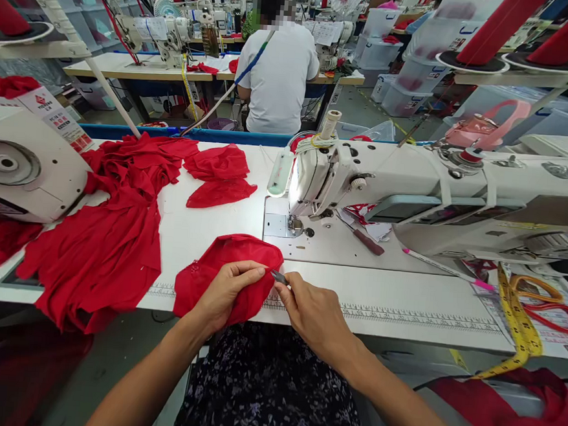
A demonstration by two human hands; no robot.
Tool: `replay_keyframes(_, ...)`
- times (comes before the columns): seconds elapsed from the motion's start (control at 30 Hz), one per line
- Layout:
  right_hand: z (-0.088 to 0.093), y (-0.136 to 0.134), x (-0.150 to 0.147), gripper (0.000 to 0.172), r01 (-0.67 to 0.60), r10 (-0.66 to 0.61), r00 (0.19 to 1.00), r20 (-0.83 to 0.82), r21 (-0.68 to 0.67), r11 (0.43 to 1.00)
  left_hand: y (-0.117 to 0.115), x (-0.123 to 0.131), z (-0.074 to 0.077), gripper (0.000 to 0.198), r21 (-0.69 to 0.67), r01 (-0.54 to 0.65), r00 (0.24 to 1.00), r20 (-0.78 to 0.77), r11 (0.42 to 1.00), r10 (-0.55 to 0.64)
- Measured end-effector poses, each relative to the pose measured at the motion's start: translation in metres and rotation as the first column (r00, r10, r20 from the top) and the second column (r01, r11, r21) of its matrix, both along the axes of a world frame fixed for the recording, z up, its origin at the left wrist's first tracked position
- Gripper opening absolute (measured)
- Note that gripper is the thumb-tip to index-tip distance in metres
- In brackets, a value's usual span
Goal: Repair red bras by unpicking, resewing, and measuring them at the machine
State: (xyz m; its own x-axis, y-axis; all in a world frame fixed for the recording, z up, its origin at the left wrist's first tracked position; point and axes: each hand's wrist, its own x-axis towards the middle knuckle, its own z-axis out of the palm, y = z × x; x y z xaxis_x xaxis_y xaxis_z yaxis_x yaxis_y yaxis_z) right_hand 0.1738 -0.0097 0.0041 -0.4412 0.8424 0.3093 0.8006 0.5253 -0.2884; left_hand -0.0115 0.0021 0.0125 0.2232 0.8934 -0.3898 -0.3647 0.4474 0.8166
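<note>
My left hand (224, 293) is closed on a small folded red fabric piece (232, 255) at the near edge of the white sewing table (205, 227). My right hand (313, 312) pinches a small metal thread snip (279, 277) whose tip meets the fabric's right edge, just by my left fingertips. The white sewing machine (412, 189) stands right behind, its needle area (293, 225) a short way beyond the fabric.
A heap of red fabric (112, 227) covers the table's left side, with two smaller red pieces (218, 176) behind. Another machine (19, 168) sits at far left. A yellow tape measure (519, 320) and orange scissors (545, 302) lie at right. A person in white (279, 70) sits ahead, back turned.
</note>
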Motion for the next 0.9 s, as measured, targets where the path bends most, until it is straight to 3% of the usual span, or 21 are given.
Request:
replay_keyframes(0.33, -0.010, -0.002, -0.008, 0.028, 0.062, -0.057, 0.997, -0.048, 0.101, 0.993, 0.000, 0.000, -0.001, 0.024, 0.002, 0.004, 1.000, -0.001, 1.000, -0.004)
replay_keyframes(0.9, -0.011, -0.005, -0.011, 0.029, 0.073, -0.065, 0.997, -0.050, 0.188, 0.979, 0.000, -0.001, -0.004, 0.023, 0.006, -0.008, 1.000, -0.007, 1.000, 0.008)
